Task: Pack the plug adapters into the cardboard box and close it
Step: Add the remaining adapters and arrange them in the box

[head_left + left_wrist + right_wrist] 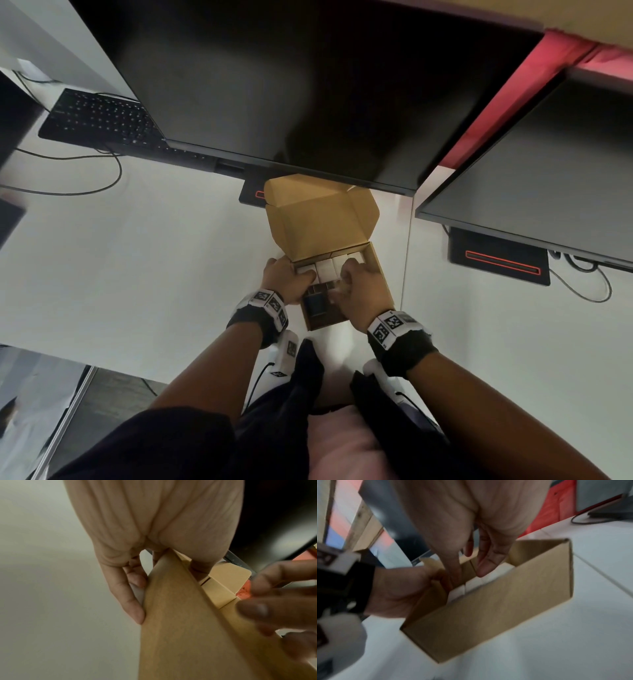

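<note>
Office workstation; white desk (137,240), two dark monitors (291,85), black keyboard (99,118), trailing cables (85,192)

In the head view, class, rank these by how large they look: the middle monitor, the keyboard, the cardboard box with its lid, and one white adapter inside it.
1. Monitor
2. Cardboard box and keyboard: look alike, unranked
3. White adapter

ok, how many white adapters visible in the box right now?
4 white adapters in a row along the cardboard box's far wall, left to right: first, second, third, fourth. The left hand and right hand may hide more.
</note>
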Demonstrator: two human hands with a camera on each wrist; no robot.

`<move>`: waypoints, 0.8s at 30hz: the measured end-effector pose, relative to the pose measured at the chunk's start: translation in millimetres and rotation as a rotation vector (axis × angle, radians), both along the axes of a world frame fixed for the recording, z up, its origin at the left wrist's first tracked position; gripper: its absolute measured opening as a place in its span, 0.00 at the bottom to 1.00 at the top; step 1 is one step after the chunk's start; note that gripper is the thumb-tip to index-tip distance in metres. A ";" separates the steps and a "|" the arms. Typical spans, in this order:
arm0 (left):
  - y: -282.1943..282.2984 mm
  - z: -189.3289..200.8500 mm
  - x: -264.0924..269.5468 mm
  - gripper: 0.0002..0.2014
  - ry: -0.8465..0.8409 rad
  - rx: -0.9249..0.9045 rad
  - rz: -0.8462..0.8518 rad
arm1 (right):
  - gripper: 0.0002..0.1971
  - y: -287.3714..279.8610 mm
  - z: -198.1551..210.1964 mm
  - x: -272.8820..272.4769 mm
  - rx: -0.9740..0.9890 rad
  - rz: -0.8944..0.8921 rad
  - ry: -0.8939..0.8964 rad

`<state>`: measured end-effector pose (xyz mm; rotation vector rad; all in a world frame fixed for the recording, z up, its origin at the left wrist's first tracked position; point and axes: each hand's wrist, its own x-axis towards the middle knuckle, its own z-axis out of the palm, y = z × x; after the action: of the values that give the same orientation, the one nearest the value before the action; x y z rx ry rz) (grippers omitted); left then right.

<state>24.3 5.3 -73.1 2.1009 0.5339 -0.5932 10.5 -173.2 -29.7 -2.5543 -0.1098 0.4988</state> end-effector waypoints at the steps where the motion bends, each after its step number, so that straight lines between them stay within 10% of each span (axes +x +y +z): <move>1: -0.4 -0.1 0.2 0.07 0.008 0.007 0.000 | 0.12 -8.3 5.9 0.7 0.049 -0.014 -0.052; 6: 0.7 -4.1 -0.2 0.18 0.041 -0.015 0.022 | 0.09 -74.8 17.5 1.0 0.067 -0.169 -0.136; 10: -1.5 -5.1 -0.8 0.18 0.021 0.031 0.010 | 0.13 -128.8 8.3 -19.3 -0.103 -0.191 0.222; 16: -2.3 -5.4 -2.3 0.10 0.028 0.015 0.041 | 0.50 -134.8 -8.9 -61.1 -0.315 -0.162 0.464; 24: 4.4 -20.0 1.5 0.18 0.068 -0.014 0.055 | 0.33 -110.4 -7.3 -62.3 -0.275 -0.160 0.357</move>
<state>25.8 9.7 -93.1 2.0522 0.6223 -0.6366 -51.8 -283.6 -37.0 -2.6577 0.3090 0.9508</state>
